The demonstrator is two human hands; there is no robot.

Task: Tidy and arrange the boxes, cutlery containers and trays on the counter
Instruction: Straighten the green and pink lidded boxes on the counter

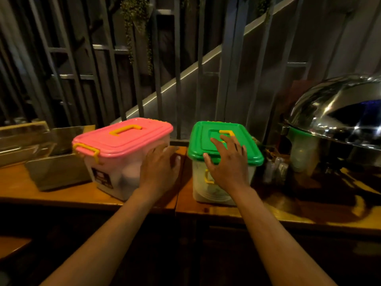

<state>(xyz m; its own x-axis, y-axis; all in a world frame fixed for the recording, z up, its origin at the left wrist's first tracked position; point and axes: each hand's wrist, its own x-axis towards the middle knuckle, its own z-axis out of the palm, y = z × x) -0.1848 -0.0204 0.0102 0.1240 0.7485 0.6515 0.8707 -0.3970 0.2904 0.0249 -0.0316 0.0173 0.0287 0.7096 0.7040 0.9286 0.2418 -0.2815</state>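
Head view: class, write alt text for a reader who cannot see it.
A person's left hand presses flat against the side of a pink-lidded box while the right hand rests open on a green-lidded box, both on a wooden counter. A steel tray sits left, a chafing dish right.

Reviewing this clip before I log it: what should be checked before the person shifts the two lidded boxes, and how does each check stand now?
1. Left hand contact: flat against the side of the pink-lidded box, no grip. Ok for a push.
2. Right hand contact: spread on the green lid, not holding the yellow handle. Ok for sliding, not ok for lifting.
3. Pink box's yellow latch: looks clipped down. Ok.
4. Green box's front latch: partly hidden by the hand. Cannot tell.
5. Gap between boxes: bare wooden counter. Ok.
6. Room to the right: small bottles and a chafing dish stand close. Not ok.
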